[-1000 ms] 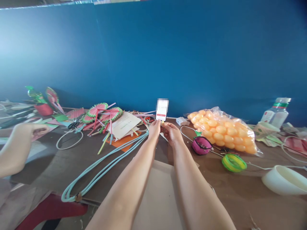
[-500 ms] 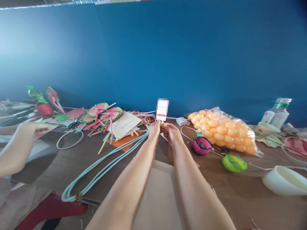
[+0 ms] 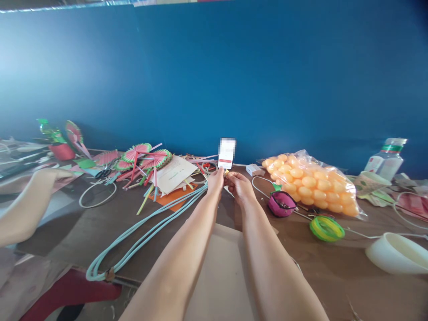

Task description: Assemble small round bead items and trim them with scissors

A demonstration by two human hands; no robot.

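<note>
pinched between closed left hand (image 3: pixel 216 179) and right hand (image 3: pixel 239 183): tiny yellow bead-like piece (image 3: pixel 226 171), at 6 o'clock of white red-striped card (image 3: pixel 225 158). probably light, hard, slippery; best gripped by fingertips at its sides.

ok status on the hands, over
Left hand, right hand both pinch small yellow piece. White card right behind. Another person's arm far left.

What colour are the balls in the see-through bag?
Orange. The balls show best in the head view, right of the hands.
</note>
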